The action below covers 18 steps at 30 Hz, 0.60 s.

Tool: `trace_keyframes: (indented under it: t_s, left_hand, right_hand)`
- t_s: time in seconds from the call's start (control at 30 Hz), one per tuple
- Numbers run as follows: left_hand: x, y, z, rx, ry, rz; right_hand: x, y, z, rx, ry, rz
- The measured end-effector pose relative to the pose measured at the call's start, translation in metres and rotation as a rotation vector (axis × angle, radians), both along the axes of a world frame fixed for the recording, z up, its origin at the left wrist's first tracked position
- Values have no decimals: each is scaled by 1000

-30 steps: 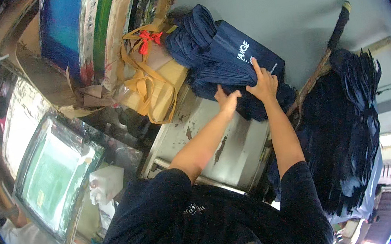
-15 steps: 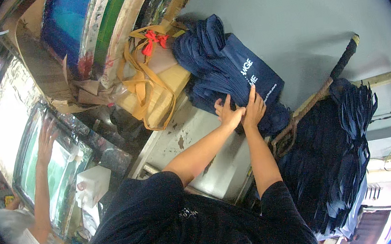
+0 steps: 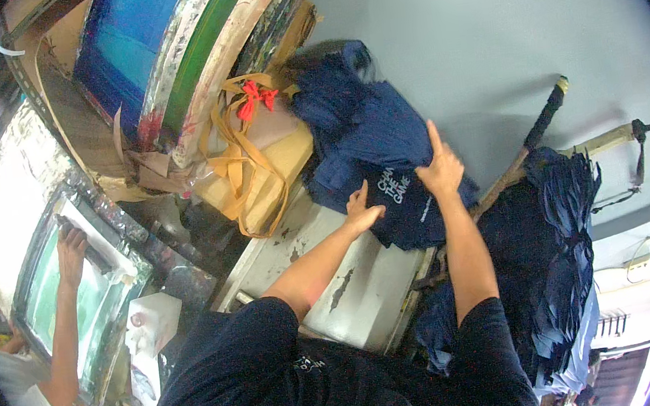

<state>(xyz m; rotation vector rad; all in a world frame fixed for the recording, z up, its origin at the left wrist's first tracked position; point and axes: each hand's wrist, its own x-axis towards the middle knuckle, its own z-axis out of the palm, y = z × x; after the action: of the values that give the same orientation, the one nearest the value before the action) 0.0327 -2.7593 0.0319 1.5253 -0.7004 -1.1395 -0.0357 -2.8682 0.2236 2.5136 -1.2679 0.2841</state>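
Pale grey wall behind, w/ a chipped white table [image 3: 350, 280] below it. Stack of navy cloth bags [image 3: 384, 156] lies at the table's far end against the wall, long axis running from wall toward the person, white print on the near end. Exact bag count can't be told. Left hand [image 3: 362, 208] rests open-fingered on the stack's near left edge; right hand [image 3: 440, 167] presses on top, index finger pointing up; hands apart, neither gripping. Just left: 1 tan bag [image 3: 258, 174] w/ yellow straps & red bow, contents hidden. Right: more navy bags [image 3: 556, 257] hanging from 1 pole [image 3: 531, 143]. Far left, another person's hand [image 3: 72, 252] on a printing screen [image 3: 57, 314].
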Motion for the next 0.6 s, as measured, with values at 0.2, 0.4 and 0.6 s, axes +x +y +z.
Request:
trace_keyframes:
  t_s: [0.2, 0.4, 0.6]
  left_hand:
    - [5, 4, -2, -142, 150, -75]
    - [10, 64, 98, -416, -93, 102]
    - [26, 157, 267, -867, 30, 114]
  right_hand:
    - [14, 28, 141, -146, -217, 2]
    - [24, 130, 296, -348, -259, 179]
    - [-18, 267, 420, -130, -268, 697]
